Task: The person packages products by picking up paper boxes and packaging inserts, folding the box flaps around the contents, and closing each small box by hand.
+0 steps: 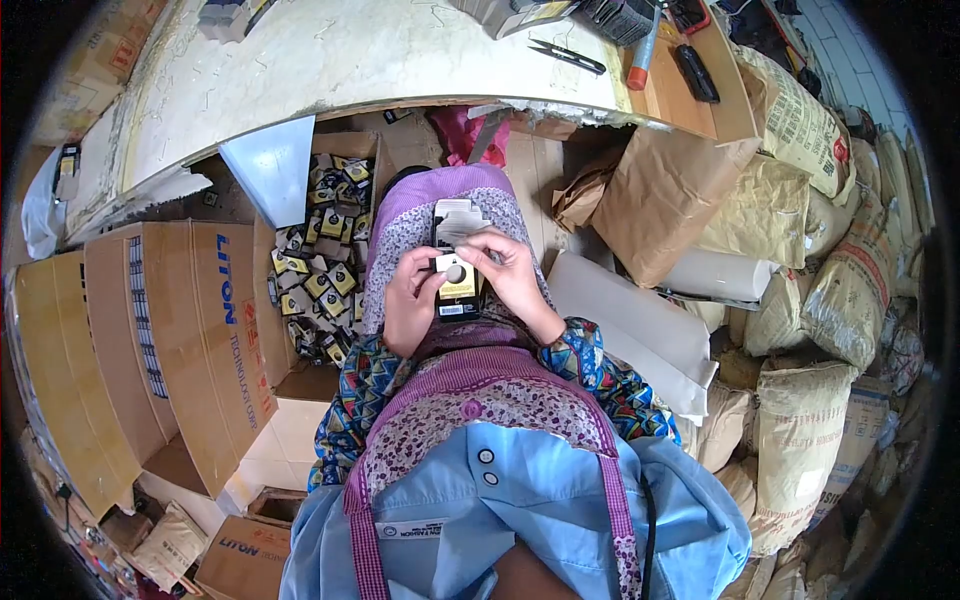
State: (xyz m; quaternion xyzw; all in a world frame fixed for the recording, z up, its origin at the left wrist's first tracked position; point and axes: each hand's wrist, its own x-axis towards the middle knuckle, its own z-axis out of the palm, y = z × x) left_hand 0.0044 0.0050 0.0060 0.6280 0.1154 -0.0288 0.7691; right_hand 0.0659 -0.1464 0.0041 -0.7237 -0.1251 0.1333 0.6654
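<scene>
Over my lap, my left hand (408, 303) and my right hand (510, 280) are closed on a small card box (457, 288). It is yellow, white and black, with a round cut-out near its upper end and a barcode at the lower one. My left fingers pinch its left side, while my right thumb and fingers press at the top. Just beyond my fingertips, a stack of flat box blanks (460, 218) rests on the purple floral apron (490, 188), its edges fanned out.
Left of my knees stands a carton filled with small black and yellow boxes (325, 235). Beside it is a printed cardboard box (205, 330). The worktable (330, 65) ahead carries thread snips (567, 55), an orange-capped tube (641, 62) and a black tool (697, 74). Stuffed sacks (800, 430) line the right.
</scene>
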